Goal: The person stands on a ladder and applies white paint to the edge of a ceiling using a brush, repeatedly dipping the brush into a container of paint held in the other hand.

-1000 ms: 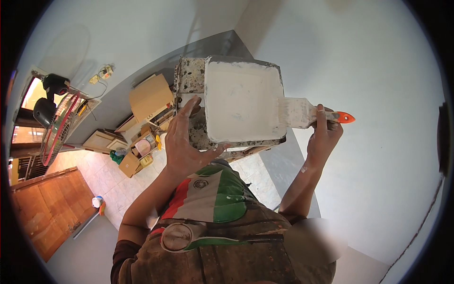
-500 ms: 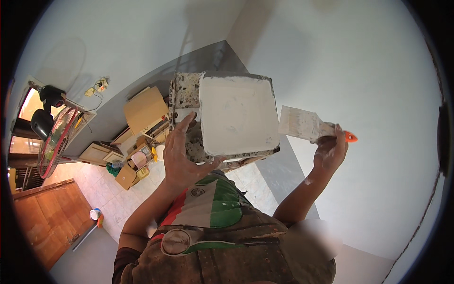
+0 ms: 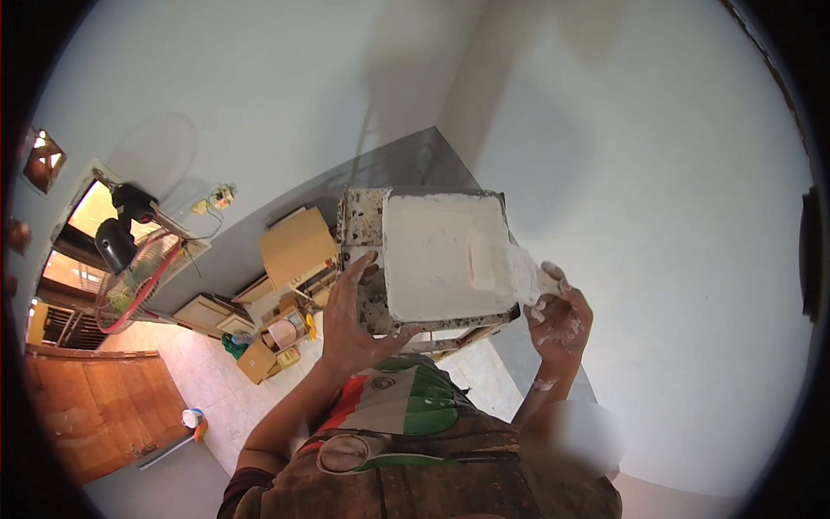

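A square tub (image 3: 432, 259) of thick white paint sits on a paint-spattered ladder top (image 3: 365, 212). My left hand (image 3: 350, 324) grips the ladder top's near left corner, its thumb by the tub's front edge and its fingers bent over the left side. To the right of the tub, my right hand (image 3: 560, 324) pinches the handle of a wide, flat paintbrush (image 3: 521, 272). The brush head is over the tub's right rim, its far end in the paint, beside a narrow groove. The brush is blurred and coated white, and my fingers hide most of its handle. White smears cover both hands.
A standing fan (image 3: 138, 277) with a pink rim is at the left by a window. Cardboard boxes (image 3: 296, 246) and loose goods lie on the tiled floor below. A wooden door (image 3: 108, 415) is lower left. White walls (image 3: 674, 259) with a grey lower band meet ahead.
My right hand has brought the paintbrush left, from beside the tub into the paint. A groove now marks the once smoother surface. The view has shifted; my left hand keeps its hold.
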A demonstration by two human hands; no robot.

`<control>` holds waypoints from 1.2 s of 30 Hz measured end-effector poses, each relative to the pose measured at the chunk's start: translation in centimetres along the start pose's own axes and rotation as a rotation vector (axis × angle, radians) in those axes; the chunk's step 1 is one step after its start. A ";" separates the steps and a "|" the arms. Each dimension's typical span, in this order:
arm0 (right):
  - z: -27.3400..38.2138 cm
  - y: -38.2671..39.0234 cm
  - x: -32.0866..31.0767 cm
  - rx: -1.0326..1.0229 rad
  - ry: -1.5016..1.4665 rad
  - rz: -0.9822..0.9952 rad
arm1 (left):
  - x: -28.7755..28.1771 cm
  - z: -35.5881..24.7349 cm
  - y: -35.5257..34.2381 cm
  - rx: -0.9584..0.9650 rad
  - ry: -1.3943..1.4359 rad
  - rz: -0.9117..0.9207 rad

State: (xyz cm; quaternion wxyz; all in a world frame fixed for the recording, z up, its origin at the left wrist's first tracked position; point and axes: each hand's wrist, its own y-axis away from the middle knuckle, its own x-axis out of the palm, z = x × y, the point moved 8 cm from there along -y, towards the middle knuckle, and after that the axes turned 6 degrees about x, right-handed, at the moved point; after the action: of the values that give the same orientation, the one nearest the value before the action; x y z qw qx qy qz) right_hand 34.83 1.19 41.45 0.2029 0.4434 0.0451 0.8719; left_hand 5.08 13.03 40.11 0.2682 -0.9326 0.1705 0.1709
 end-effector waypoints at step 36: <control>0.6 1.1 8.3 0.163 -0.274 0.394 | 0.1 0.1 -0.5 -0.051 0.205 0.442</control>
State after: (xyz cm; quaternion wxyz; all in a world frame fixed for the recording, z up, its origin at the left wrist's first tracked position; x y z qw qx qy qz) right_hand 30.63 3.39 48.31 -0.0032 0.5724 0.0003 0.8199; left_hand 5.33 13.44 40.18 0.1821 -0.8916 0.3924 0.1340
